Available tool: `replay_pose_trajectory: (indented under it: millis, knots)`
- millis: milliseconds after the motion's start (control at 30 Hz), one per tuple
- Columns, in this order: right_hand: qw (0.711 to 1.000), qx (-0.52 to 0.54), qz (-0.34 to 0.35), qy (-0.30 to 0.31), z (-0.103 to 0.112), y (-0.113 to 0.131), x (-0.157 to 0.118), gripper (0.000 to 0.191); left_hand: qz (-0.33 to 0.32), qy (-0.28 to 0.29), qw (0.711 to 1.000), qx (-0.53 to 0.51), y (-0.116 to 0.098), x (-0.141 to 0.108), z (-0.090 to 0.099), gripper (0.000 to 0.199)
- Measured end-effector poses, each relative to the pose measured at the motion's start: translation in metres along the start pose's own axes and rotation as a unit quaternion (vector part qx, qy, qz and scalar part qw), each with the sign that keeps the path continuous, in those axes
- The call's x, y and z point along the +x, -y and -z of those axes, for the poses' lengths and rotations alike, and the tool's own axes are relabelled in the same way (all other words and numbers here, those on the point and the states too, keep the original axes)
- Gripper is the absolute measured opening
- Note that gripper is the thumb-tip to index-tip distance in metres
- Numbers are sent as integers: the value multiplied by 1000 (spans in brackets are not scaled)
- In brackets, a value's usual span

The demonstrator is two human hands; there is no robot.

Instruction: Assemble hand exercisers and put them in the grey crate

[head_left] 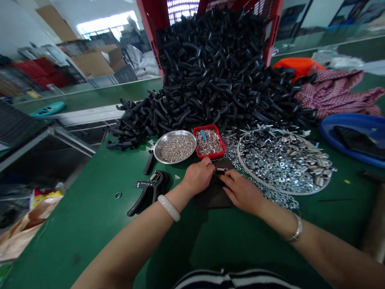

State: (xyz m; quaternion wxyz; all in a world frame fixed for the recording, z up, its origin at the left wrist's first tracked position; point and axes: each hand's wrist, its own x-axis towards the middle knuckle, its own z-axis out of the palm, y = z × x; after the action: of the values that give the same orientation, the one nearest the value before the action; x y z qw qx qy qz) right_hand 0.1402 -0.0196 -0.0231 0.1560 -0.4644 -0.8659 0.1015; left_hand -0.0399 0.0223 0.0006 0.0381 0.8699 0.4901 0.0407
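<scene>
My left hand (198, 175) is closed, its fingers curled at the left end of a small metal spring (221, 170). Whatever lies inside that fist is hidden. From the other side, the thumb and fingers of my right hand (242, 189) pinch around the spring's right end, where dark parts show beneath. Both hands work above a dark flat pad (213, 196) on the green table. To the left lies a black hand grip exerciser (150, 190) with a metal spring across it. A single black handle (148, 162) rests behind it.
Behind my hands stand a metal dish (155, 151) of small parts and a red tray (224, 149) of pins with a blue-handled tool (203, 135). A round tray (272, 188) at right overflows with metal pieces. Black handles (210, 76) spill from a red crate (149, 28).
</scene>
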Motion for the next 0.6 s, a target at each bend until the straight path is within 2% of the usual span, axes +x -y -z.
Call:
replay_pose_trajectory:
  millis: [100, 267, 367, 467, 567, 600]
  knots:
    - [1000, 8, -1, 5, 0, -2, -2, 33, -25, 18, 999, 33, 0, 0, -2, 27]
    - [1000, 13, -1, -2, -3, 4, 0, 35, -55, 27, 998, 27, 7, -1, 1, 27]
    - [1000, 0, -6, -19, 11, 1, -3, 38, -60, 25, 998, 3, 10, -5, 3, 30]
    - [985, -91, -107, -95, 41, -34, -33, 44, -63, -4, 996, -61, 16, -12, 0, 32]
    - [934, -196, -256, -154, 68, -97, -102, 55, -67, -74, 986, -133, 22, -17, -9, 33]
    - [922, -197, -277, -185, 72, -118, -130, 59, -76, -95, 981, -148, 23, -19, -12, 33]
